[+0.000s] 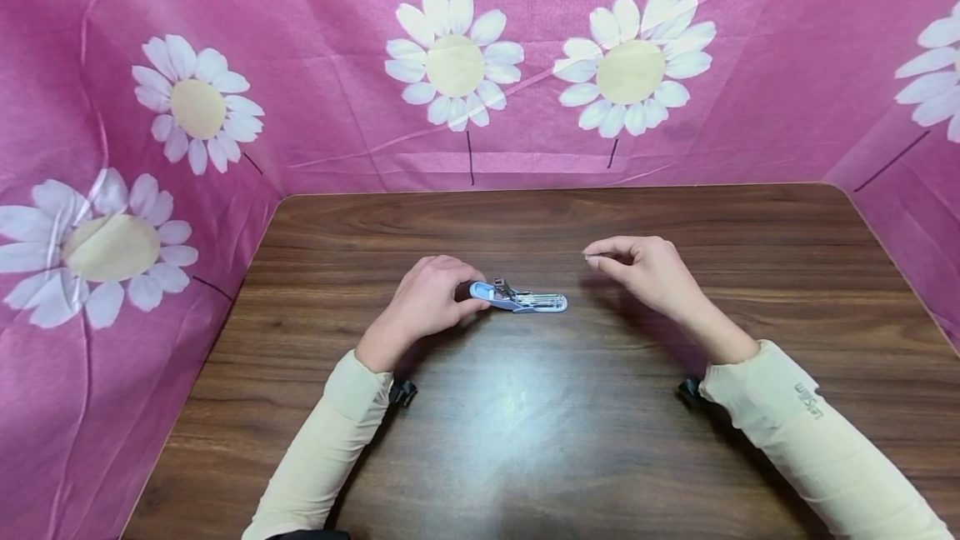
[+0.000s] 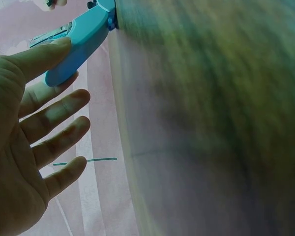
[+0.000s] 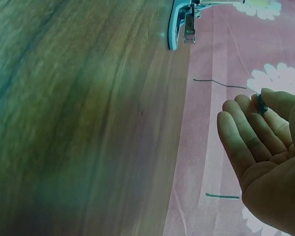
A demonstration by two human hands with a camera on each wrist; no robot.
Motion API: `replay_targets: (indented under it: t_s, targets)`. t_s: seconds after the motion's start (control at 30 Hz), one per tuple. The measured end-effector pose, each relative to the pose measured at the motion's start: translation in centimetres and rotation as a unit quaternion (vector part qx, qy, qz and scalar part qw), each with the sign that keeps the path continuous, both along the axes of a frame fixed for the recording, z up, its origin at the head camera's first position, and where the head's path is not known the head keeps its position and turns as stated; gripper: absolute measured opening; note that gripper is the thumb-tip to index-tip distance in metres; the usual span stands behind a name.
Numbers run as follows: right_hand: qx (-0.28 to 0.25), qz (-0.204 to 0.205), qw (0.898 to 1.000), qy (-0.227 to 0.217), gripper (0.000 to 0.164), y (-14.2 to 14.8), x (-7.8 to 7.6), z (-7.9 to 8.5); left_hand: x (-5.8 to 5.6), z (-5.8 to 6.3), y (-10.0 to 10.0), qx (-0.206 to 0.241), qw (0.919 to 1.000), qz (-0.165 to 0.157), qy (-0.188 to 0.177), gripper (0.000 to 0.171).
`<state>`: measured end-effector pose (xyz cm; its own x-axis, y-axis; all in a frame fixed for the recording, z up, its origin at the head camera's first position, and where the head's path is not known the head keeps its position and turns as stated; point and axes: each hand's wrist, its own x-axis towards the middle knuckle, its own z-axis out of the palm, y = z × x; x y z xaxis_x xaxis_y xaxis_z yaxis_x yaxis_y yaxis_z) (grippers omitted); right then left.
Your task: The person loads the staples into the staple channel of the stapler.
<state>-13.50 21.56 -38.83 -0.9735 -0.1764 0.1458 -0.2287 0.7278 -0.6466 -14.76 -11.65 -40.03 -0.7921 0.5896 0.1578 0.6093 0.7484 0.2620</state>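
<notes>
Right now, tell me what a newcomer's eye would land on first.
Probably the big white daisies on the pink cloth behind and beside the wooden table. Next, the opened light blue stapler near the centre of the head view, held by the left hand. To its right, the right hand pinches a small piece.

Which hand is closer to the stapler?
The left hand: it holds one end of the stapler. The right hand is past the other end, not touching it.

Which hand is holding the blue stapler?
The left hand, gripping the blue stapler by one end; the right hand, apart from it, pinches just a small piece.
</notes>
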Motion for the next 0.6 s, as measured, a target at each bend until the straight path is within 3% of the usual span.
replay_targets:
  t_s: [0.6]
  targets:
    - [0.014,0.015,1.000,0.016,0.017,-1.5,0.2,-0.5,-0.1,0.1,-0.2,0.001,1.0000,-0.002,-0.007,0.023]
